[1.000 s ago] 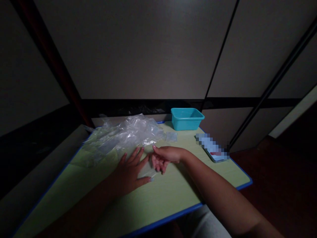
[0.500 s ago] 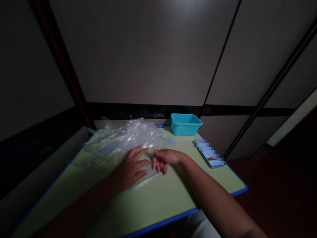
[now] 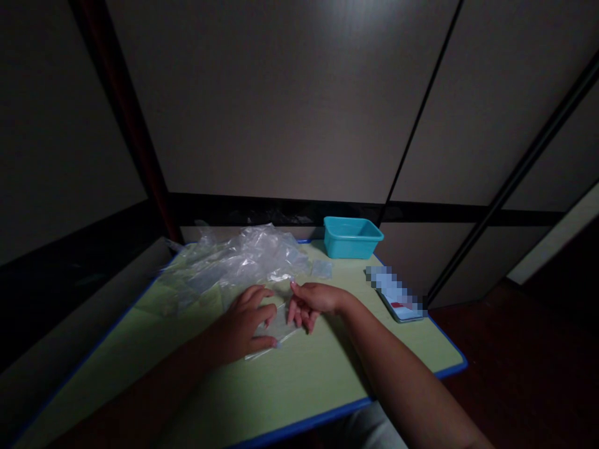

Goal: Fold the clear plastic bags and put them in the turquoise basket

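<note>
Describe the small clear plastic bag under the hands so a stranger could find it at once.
Start at the green table with the blue edge. Near its middle, the left hand and right hand press on one small clear bag. It lies flat and alone, unlike the crumpled plastic heap behind.

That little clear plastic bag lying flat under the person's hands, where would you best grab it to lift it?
Probably at its near edge, by the left hand's thumb. The small clear bag lies flat on the green table, so a pinch should come low from the front, sliding under that free edge. The right hand covers the far side.
</note>
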`<control>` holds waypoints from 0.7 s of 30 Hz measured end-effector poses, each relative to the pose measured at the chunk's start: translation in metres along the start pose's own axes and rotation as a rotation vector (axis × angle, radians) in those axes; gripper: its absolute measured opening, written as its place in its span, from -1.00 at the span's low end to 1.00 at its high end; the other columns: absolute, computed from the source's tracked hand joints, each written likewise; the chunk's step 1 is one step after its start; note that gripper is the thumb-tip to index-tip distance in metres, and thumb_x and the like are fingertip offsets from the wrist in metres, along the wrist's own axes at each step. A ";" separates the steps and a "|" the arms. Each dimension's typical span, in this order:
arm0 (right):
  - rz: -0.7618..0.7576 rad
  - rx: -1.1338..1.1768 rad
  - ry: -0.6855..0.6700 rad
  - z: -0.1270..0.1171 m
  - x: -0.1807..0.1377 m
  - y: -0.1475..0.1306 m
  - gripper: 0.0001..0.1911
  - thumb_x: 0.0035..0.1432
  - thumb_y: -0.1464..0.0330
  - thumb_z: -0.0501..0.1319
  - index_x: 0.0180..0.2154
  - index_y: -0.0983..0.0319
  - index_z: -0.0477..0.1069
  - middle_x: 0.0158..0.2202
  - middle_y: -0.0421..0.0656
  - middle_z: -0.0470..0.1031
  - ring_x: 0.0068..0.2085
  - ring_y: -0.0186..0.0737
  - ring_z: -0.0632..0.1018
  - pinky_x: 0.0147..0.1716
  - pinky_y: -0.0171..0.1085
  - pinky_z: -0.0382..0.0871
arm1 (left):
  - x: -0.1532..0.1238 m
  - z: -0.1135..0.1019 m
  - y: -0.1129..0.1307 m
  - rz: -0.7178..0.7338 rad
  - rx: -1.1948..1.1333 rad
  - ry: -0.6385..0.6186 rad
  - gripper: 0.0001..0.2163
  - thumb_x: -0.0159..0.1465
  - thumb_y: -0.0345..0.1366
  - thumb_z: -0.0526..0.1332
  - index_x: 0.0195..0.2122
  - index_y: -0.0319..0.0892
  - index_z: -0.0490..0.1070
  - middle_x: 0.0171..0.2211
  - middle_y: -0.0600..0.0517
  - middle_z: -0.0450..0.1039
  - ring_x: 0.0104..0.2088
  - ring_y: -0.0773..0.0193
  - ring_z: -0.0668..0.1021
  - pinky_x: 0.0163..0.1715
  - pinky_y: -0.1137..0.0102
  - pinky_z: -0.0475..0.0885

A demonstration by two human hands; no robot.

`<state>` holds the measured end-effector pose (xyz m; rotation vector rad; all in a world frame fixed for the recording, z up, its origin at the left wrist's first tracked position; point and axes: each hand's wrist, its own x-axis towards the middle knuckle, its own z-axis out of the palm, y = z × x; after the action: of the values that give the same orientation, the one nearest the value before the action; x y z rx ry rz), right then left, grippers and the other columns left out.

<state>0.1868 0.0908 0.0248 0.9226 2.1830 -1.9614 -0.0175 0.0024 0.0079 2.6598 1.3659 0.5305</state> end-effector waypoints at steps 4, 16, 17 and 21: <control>-0.211 -0.088 0.320 -0.006 -0.008 -0.008 -0.32 0.25 -0.02 -0.26 -0.34 0.33 0.42 -0.49 -0.10 0.43 -0.58 -0.32 0.44 -0.54 -0.28 0.38 | -0.001 0.006 -0.008 0.012 -0.006 0.029 -0.73 0.01 -0.09 0.32 -0.40 -0.12 0.31 0.04 -0.05 0.19 0.13 -0.05 0.12 0.04 0.13 0.15; -0.241 -0.907 0.448 0.045 -0.018 -0.013 -0.33 0.23 0.20 -0.07 0.29 0.30 -0.20 0.32 -0.04 -0.24 0.31 -0.08 -0.22 0.19 0.14 -0.28 | -0.002 0.008 0.000 -0.035 -0.026 0.065 -0.68 -0.02 -0.13 0.35 -0.39 -0.14 0.24 0.03 -0.10 0.23 0.11 -0.02 0.17 0.06 0.14 0.17; -0.207 -0.935 0.358 0.052 -0.017 -0.012 -0.33 0.24 0.20 -0.09 0.29 0.32 -0.23 0.32 -0.03 -0.27 0.31 -0.09 -0.24 0.19 0.15 -0.30 | -0.003 0.009 0.000 -0.032 -0.022 0.074 -0.67 -0.03 -0.13 0.35 -0.39 -0.14 0.24 0.02 -0.10 0.23 0.10 -0.02 0.18 0.06 0.14 0.17; -0.128 -0.975 0.222 0.054 -0.016 -0.012 -0.30 0.24 0.21 -0.13 0.28 0.39 -0.34 0.32 -0.01 -0.35 0.31 -0.13 -0.27 0.18 0.17 -0.35 | -0.003 0.009 -0.002 -0.038 0.000 0.078 -0.66 -0.06 -0.11 0.36 -0.41 -0.14 0.24 0.01 -0.09 0.24 0.09 -0.03 0.19 0.04 0.14 0.19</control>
<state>0.1758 0.0345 0.0326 0.8249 2.8568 -0.5986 -0.0171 0.0017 -0.0016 2.6335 1.4333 0.6363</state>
